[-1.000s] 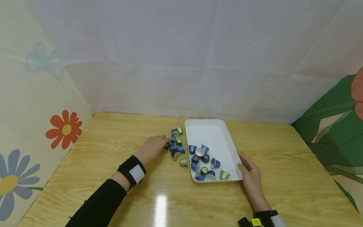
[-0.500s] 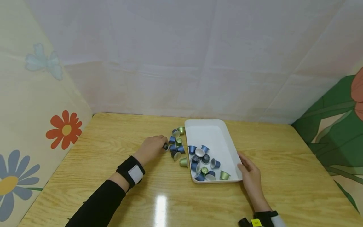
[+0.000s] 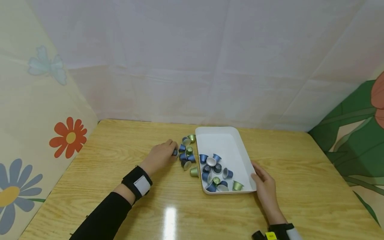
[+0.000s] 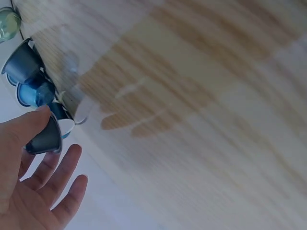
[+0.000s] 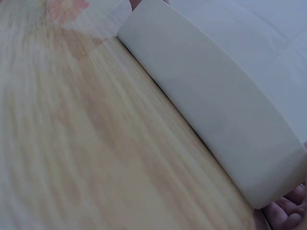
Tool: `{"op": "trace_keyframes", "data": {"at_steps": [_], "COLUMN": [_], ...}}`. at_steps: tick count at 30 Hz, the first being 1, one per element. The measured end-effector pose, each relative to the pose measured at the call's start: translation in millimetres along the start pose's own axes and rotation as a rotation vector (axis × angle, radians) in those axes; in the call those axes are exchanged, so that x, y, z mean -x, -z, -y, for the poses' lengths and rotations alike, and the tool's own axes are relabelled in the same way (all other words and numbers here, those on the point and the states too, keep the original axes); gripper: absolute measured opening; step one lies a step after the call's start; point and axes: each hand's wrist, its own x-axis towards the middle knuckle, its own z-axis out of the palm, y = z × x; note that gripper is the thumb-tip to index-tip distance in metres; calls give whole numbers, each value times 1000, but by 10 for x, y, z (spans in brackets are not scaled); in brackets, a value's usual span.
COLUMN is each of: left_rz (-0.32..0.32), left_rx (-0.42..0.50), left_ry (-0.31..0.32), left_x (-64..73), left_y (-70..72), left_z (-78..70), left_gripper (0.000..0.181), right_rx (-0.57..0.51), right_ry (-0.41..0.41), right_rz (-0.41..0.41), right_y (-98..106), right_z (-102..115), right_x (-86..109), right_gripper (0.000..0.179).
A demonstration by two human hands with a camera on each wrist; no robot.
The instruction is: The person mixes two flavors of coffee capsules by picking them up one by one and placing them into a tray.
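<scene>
We see the dark pod [image 4: 44, 136] just left of the loose pods, over the counter [image 3: 129, 140]; we cannot tell whether it touches the wood. The left hand [image 3: 160, 156] has its grip clamped on this pod, thumb on one side and a finger on the other, while the remaining fingers spread loosely below in the left wrist view.

Just beyond it we find the loose pods [image 3: 191, 158], blue, green and dark, clustered along the left side of the white tray [image 3: 222, 140]. Most lie tipped over, and the nearest green pod [image 3: 194, 172] lies by the tray's wall. Inside the tray, we see more pods [image 3: 227, 173] of the same colours gathered in the near half, with a green one [image 3: 238, 185] by the near wall.

The right hand [image 3: 266, 190] holds the tray at its near right corner, its grip closed around the wall there.

Further out, we note a black strap [image 3: 132, 182] on the left wrist, a black sleeve [image 3: 103, 216], a pale sheet [image 3: 186, 60] behind the counter, and a red flower [image 3: 67, 137] on the left panel.
</scene>
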Motion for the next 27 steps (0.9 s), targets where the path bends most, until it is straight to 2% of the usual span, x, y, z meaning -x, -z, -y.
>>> {"op": "trace_keyframes", "data": {"at_steps": [6, 14, 21, 27], "left_rz": [-15, 7, -36, -55], "left_rx": [-7, -72, -43, -22], "left_ry": [-8, -23, -6, 7], "left_x": [-26, -74, -105, -147], "left_y": [38, 92, 86, 78], "left_z": [-73, -213, -304, -355], "left_gripper": [32, 34, 42, 35], "right_rx": [-5, 9, 16, 12], "right_ry": [2, -11, -12, -17], "right_rz": [0, 0, 2, -7], "right_y": [-3, -2, -6, -12], "right_z": [-5, 0, 6, 8], "right_x": [-2, -9, -11, -9], "right_gripper": [42, 43, 43, 43]}}
